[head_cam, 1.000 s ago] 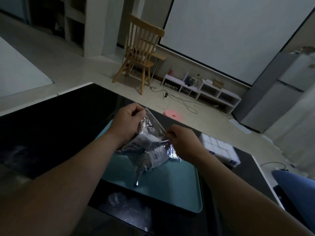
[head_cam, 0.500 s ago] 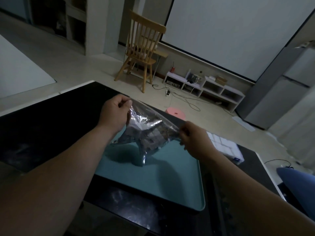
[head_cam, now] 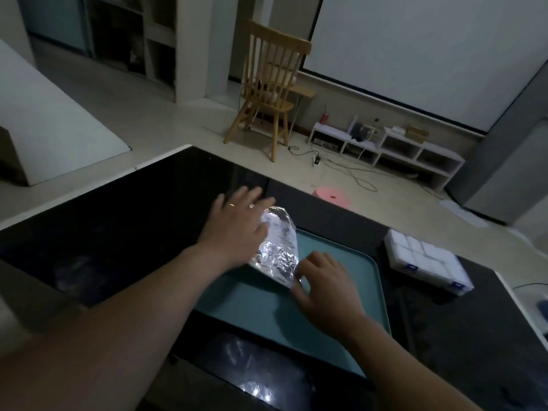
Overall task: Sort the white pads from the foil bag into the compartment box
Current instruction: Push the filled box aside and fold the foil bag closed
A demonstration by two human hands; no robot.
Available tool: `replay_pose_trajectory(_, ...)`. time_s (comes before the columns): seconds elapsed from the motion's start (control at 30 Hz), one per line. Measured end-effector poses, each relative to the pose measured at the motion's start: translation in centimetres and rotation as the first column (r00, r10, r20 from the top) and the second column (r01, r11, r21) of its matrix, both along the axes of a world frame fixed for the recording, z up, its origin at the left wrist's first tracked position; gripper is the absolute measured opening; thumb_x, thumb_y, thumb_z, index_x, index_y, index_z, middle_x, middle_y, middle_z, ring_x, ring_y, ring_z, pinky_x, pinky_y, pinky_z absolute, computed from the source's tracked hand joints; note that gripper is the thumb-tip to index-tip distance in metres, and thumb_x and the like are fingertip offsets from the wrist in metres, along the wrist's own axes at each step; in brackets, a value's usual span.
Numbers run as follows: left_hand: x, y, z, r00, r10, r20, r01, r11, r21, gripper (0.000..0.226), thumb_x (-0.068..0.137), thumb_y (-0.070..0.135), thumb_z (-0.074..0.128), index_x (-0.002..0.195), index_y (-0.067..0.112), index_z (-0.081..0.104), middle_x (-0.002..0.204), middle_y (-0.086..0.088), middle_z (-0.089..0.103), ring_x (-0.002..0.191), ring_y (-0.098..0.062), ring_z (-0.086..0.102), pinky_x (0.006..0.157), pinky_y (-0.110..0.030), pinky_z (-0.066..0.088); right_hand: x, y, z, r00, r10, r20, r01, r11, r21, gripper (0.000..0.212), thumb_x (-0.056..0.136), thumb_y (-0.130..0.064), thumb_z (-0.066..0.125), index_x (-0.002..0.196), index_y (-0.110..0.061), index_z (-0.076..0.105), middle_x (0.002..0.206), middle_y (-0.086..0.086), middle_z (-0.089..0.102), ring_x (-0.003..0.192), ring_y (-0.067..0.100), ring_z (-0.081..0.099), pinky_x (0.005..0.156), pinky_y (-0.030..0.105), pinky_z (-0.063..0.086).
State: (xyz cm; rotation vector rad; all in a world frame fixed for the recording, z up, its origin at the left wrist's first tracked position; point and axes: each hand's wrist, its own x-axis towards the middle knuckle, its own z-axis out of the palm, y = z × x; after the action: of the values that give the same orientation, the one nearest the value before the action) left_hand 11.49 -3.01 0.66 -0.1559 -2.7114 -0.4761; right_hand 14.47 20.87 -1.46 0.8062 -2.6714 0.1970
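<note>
The crinkled foil bag [head_cam: 278, 247] lies on the far left corner of the teal tray [head_cam: 350, 292]. My left hand [head_cam: 237, 226] lies flat with fingers spread over the bag's left side, its thumb on the foil. At the bag's near corner my right hand [head_cam: 323, 286] has curled fingers, and its thumb and fingertips pinch the foil edge. The clear compartment box [head_cam: 427, 262] stands to the right of the tray on the dark table, with white pads [head_cam: 415, 250] filling its cells. Whatever the bag holds is hidden.
The black glossy table [head_cam: 133, 226] stretches to the left and in front of the tray. Its far edge is just beyond my left hand. On the floor behind are a wooden chair [head_cam: 269, 93], a pink stool [head_cam: 332, 197] and a low white shelf [head_cam: 391, 149].
The bag was held up in the air between both hands; now it lies on the tray. My left hand has let go and flattened over it. My right hand has moved to its near corner.
</note>
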Motion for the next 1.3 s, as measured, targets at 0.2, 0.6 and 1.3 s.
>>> replay_pose_trajectory(0.2, -1.9, 1.0, -3.0, 0.942, -0.020, 0.336, 0.066, 0.990, -0.125, 0.058, 0.104, 0.054, 0.027, 0.160, 0.042, 0.016, 0.172, 0.007, 0.003, 0.158, -0.019, -0.001, 0.123, -0.061, -0.002, -4.4, -4.4, 0.3, 0.984, -0.049, 0.169, 0.065, 0.994, -0.087, 0.053, 0.102, -0.035, 0.049, 0.152, -0.019, 0.047, 0.159, 0.003, 0.046, 0.145, 0.024, 0.042, 0.118, 0.042, 0.036)
replay_pose_trajectory(0.6, 0.3, 0.1, -3.4, 0.963, 0.108, 0.245, -0.059, 0.979, -0.197, 0.076, 0.099, 0.064, 0.032, 0.162, 0.030, 0.009, 0.171, -0.008, -0.002, 0.158, -0.030, -0.005, 0.123, -0.061, -0.003, -4.6, -5.4, -1.4, 0.965, -0.080, 0.250, 0.093, 0.995, -0.041, 0.065, 0.103, -0.065, 0.030, 0.159, -0.034, 0.034, 0.169, -0.002, 0.026, 0.157, 0.022, 0.021, 0.124, 0.049, 0.024)
replay_pose_trajectory(1.3, -2.3, 5.7, 2.3, 0.647, -0.286, 0.707, 0.614, 0.745, -0.260, 0.080, 0.084, 0.055, 0.074, 0.154, 0.035, 0.040, 0.161, 0.002, 0.035, 0.146, -0.021, 0.035, 0.117, -0.044, 0.026, -4.5, 2.7, 0.1, 0.806, -0.058, 0.589, 0.036, 0.998, 0.049, 0.065, 0.078, -0.066, 0.080, 0.129, -0.031, 0.058, 0.146, 0.003, 0.046, 0.131, 0.029, 0.055, 0.111, 0.043, 0.045)
